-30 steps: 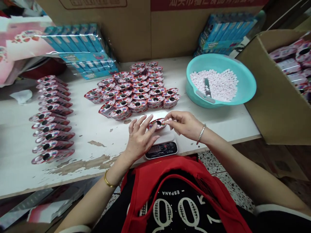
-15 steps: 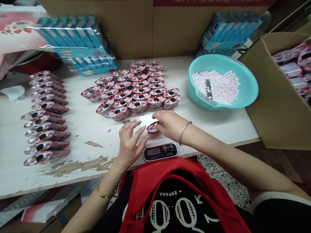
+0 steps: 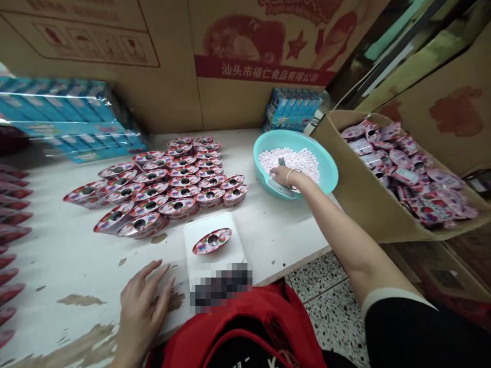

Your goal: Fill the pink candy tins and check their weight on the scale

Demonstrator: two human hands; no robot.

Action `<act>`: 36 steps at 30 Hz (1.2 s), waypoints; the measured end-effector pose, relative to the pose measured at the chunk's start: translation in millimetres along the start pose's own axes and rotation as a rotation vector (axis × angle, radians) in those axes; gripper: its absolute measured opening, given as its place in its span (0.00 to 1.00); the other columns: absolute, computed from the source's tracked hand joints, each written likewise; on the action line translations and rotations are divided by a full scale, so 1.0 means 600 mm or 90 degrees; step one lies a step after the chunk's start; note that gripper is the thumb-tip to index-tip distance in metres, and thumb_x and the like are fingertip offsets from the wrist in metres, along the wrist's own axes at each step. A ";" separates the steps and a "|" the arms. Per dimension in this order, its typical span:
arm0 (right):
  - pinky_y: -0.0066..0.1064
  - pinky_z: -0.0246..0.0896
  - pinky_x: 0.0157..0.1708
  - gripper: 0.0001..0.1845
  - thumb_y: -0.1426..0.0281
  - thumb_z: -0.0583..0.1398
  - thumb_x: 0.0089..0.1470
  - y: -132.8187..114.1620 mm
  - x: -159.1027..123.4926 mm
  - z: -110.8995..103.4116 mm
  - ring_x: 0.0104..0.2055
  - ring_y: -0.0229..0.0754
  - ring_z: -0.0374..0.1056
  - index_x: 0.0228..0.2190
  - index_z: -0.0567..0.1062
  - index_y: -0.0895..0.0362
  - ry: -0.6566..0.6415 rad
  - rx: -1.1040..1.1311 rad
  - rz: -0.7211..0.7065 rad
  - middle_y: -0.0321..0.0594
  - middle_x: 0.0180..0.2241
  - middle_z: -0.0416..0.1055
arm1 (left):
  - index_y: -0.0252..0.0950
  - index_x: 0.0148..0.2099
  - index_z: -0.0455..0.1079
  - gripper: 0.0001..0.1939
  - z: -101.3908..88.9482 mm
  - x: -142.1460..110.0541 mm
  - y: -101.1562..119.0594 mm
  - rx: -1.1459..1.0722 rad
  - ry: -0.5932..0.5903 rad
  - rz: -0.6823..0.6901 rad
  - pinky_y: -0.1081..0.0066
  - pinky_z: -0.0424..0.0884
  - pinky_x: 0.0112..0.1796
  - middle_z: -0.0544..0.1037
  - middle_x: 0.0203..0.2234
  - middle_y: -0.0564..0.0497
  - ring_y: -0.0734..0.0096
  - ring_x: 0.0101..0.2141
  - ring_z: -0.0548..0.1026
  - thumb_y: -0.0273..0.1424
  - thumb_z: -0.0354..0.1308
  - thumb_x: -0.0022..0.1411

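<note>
A small red heart-shaped container (image 3: 212,240) with a round hole sits alone on the white scale (image 3: 213,250). My left hand (image 3: 143,301) lies flat on the table with fingers spread, left of the scale. My right hand (image 3: 282,176) reaches into the teal basin (image 3: 326,163) of small pinkish-white candies (image 3: 295,158), by a scoop lying there. Its fingers are curled among the candies, and what they hold is hidden.
Several rows of matching red containers (image 3: 169,181) stand behind the scale; more line the left edge (image 3: 11,220). An open cardboard box (image 3: 356,204) of pink packets stands right of the basin. Blue wrapped packs (image 3: 65,122) and cardboard walls (image 3: 172,76) are behind.
My right hand let go of the container on the scale and moved right into the teal basin. My left hand slid back and left, off the scale. The camera swung right.
</note>
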State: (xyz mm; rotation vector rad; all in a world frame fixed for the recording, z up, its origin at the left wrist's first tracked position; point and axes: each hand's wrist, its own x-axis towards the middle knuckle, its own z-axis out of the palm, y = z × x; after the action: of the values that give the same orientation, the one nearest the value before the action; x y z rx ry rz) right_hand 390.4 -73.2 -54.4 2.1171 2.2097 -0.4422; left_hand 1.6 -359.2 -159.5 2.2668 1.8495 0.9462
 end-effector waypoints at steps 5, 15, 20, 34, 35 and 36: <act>0.33 0.63 0.46 0.11 0.77 0.63 0.50 0.003 0.011 0.026 0.43 0.47 0.72 0.38 0.79 0.64 -0.009 0.016 -0.017 0.52 0.41 0.76 | 0.44 0.53 0.67 0.16 -0.001 -0.011 0.015 0.009 -0.012 -0.047 0.56 0.67 0.48 0.73 0.50 0.43 0.56 0.49 0.73 0.31 0.57 0.62; 0.45 0.61 0.46 0.14 0.79 0.64 0.45 0.078 -0.016 0.019 0.37 0.47 0.69 0.16 0.69 0.55 0.154 0.136 0.088 0.36 0.19 0.64 | 0.39 0.52 0.70 0.14 0.006 -0.029 0.026 -0.029 -0.050 -0.116 0.59 0.68 0.50 0.74 0.47 0.44 0.61 0.49 0.73 0.32 0.55 0.64; 0.36 0.63 0.35 0.03 0.75 0.63 0.51 0.000 -0.099 -0.004 0.26 0.37 0.64 0.27 0.75 0.56 0.201 0.311 0.045 0.33 0.20 0.64 | 0.39 0.51 0.71 0.14 0.016 -0.037 0.022 -0.030 -0.037 -0.109 0.59 0.67 0.50 0.75 0.47 0.44 0.61 0.48 0.73 0.32 0.56 0.64; 0.31 0.59 0.38 0.08 0.78 0.58 0.57 -0.244 -0.251 0.040 0.36 0.41 0.66 0.31 0.78 0.61 -0.148 0.087 -0.464 0.44 0.32 0.73 | 0.39 0.50 0.71 0.13 0.021 -0.041 0.018 -0.029 -0.019 -0.096 0.59 0.67 0.49 0.75 0.46 0.44 0.62 0.47 0.73 0.32 0.56 0.64; 0.32 0.59 0.38 0.08 0.78 0.57 0.57 -0.247 -0.252 0.039 0.36 0.41 0.67 0.32 0.78 0.62 -0.152 0.062 -0.463 0.45 0.33 0.73 | 0.39 0.50 0.71 0.13 0.021 -0.041 0.018 -0.030 -0.017 -0.095 0.59 0.67 0.49 0.75 0.46 0.44 0.62 0.47 0.73 0.32 0.56 0.64; 0.32 0.59 0.39 0.09 0.78 0.57 0.58 -0.249 -0.253 0.038 0.37 0.42 0.67 0.32 0.78 0.62 -0.151 0.053 -0.462 0.46 0.33 0.73 | 0.39 0.50 0.71 0.13 0.021 -0.041 0.017 -0.030 -0.016 -0.094 0.59 0.67 0.49 0.75 0.46 0.45 0.62 0.47 0.73 0.32 0.56 0.64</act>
State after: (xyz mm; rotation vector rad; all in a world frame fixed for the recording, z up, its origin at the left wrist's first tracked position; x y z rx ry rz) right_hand 248.6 -229.3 -15.9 1.1315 2.7674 -0.7711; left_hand 14.7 -380.5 -175.5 2.0715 1.9311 0.9237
